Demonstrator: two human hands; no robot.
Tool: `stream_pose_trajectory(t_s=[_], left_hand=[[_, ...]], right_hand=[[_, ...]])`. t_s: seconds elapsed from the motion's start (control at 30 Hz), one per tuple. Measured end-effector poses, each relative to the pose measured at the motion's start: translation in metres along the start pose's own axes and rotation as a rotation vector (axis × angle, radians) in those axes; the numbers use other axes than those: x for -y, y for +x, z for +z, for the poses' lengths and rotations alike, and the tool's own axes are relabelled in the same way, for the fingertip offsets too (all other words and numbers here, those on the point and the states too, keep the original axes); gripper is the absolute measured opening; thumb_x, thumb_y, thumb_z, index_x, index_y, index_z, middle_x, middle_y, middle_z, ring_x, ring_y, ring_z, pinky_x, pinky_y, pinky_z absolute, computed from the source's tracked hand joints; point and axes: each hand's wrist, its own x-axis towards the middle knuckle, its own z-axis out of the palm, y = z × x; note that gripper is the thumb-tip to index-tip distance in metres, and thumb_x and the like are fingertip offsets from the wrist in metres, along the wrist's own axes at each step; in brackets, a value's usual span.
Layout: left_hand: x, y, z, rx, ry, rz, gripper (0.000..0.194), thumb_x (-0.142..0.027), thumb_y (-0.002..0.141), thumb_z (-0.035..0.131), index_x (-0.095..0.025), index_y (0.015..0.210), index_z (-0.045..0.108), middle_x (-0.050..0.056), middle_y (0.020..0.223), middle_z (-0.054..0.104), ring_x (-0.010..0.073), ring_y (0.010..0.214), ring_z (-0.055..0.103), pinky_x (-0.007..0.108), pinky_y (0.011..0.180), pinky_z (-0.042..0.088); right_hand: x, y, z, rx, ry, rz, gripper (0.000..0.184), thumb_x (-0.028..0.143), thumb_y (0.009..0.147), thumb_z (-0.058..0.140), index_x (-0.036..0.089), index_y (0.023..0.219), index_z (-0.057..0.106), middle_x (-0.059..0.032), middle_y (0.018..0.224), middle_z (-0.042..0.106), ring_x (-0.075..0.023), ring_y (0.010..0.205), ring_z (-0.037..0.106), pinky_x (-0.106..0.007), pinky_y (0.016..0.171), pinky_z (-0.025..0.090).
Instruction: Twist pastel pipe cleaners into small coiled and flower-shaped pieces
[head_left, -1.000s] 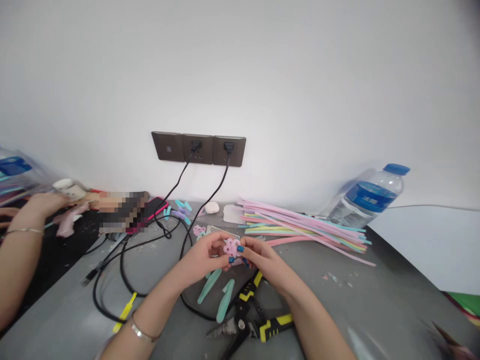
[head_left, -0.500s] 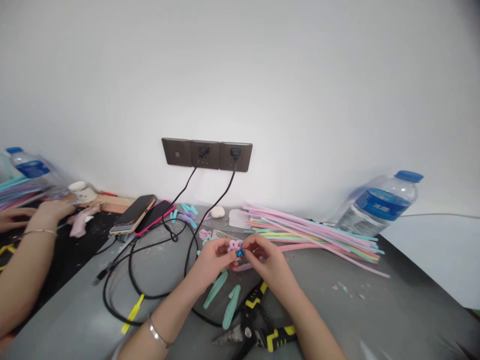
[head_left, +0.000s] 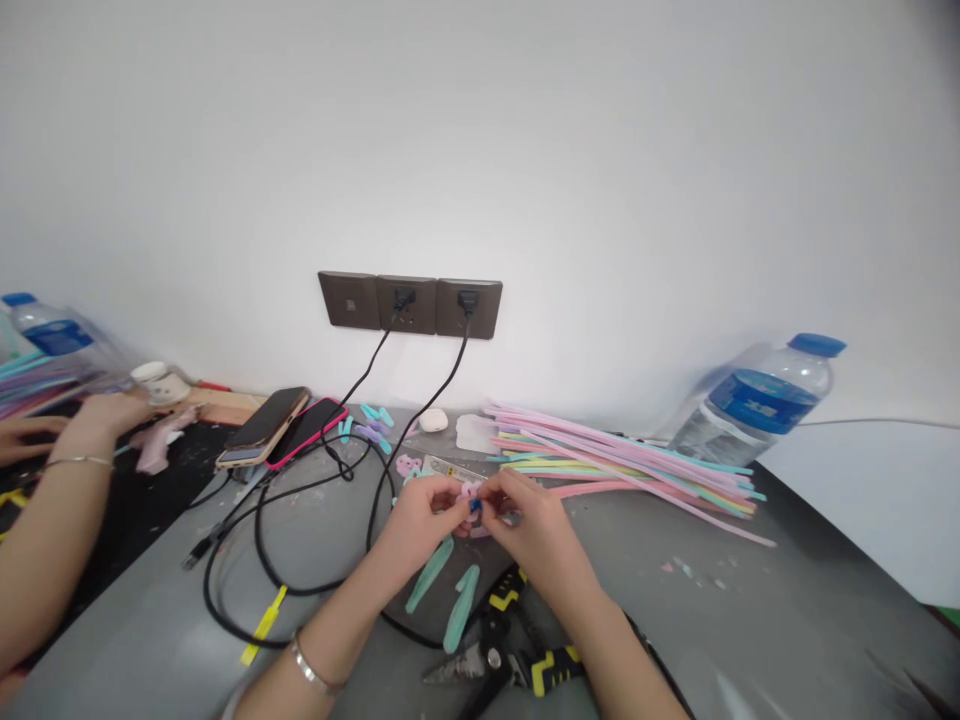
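My left hand (head_left: 429, 515) pinches a small curled pink pipe cleaner piece (head_left: 469, 490) between thumb and fingers. Against that piece, at the thumb tip, sits a small shiny blue thing (head_left: 475, 505), too small to name. My right hand (head_left: 525, 510) is closed, its thumb and index fingertip pressed together on the right side of the same piece; its grip is partly hidden. Two bent mint-green pipe cleaner pieces (head_left: 462, 608) lie just below my hands. Near my right forearm are black and yellow wire-stripping pliers (head_left: 495, 658), jaws pointing left.
A bundle of pastel pipe cleaners (head_left: 630, 462) lies at right, by a water bottle (head_left: 761, 400). Black cables (head_left: 262, 540) loop at left, running up to wall sockets (head_left: 409, 304). Two phones (head_left: 266, 428) lie behind them. Another person's arm (head_left: 79, 490) works at far left.
My right hand's fingertips have shifted slightly left, closer to my left thumb, covering more of the blue thing. The view has moved a little; the other things lie as before.
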Motion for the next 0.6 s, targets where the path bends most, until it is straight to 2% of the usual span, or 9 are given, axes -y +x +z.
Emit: stream_pose_trajectory(t_s=[0.2, 0.37, 0.5, 0.6], left_hand=[[-0.003, 0.000, 0.001, 0.011, -0.049, 0.012, 0.029, -0.040, 0.066, 0.075, -0.013, 0.064, 0.064, 0.000, 0.058, 0.061, 0.0131, 0.054, 0.059, 0.026, 0.058, 0.052], [-0.002, 0.002, 0.004, -0.085, -0.121, 0.019, 0.033, -0.043, 0.065, 0.077, -0.013, 0.075, 0.068, 0.001, 0.063, 0.065, 0.0140, 0.058, 0.061, 0.027, 0.060, 0.055], [0.000, 0.002, 0.004, -0.090, -0.141, 0.023, 0.033, -0.042, 0.068, 0.075, -0.013, 0.084, 0.070, 0.004, 0.077, 0.070, 0.0159, 0.070, 0.064, 0.027, 0.067, 0.056], [0.002, 0.003, 0.003, -0.081, -0.123, 0.039, 0.029, -0.039, 0.069, 0.074, -0.014, 0.084, 0.070, 0.004, 0.078, 0.070, 0.0161, 0.071, 0.064, 0.026, 0.067, 0.056]], right_hand=[[0.003, -0.003, 0.002, -0.083, -0.020, 0.000, 0.016, 0.006, 0.077, 0.052, 0.022, 0.073, 0.054, -0.0005, 0.071, 0.056, -0.0161, 0.065, 0.057, -0.026, 0.061, 0.046], [-0.003, 0.002, 0.000, -0.114, 0.027, -0.072, 0.013, 0.011, 0.083, 0.051, 0.021, 0.081, 0.058, -0.0021, 0.077, 0.060, -0.0162, 0.070, 0.060, -0.025, 0.063, 0.049], [-0.007, 0.004, -0.001, -0.116, 0.100, -0.021, 0.009, 0.014, 0.084, 0.052, 0.020, 0.085, 0.059, -0.0023, 0.079, 0.063, -0.0155, 0.070, 0.062, -0.024, 0.061, 0.050], [-0.007, 0.003, 0.000, -0.096, 0.095, 0.001, 0.009, 0.013, 0.083, 0.052, 0.020, 0.083, 0.058, -0.0020, 0.078, 0.062, -0.0155, 0.070, 0.061, -0.023, 0.060, 0.049]])
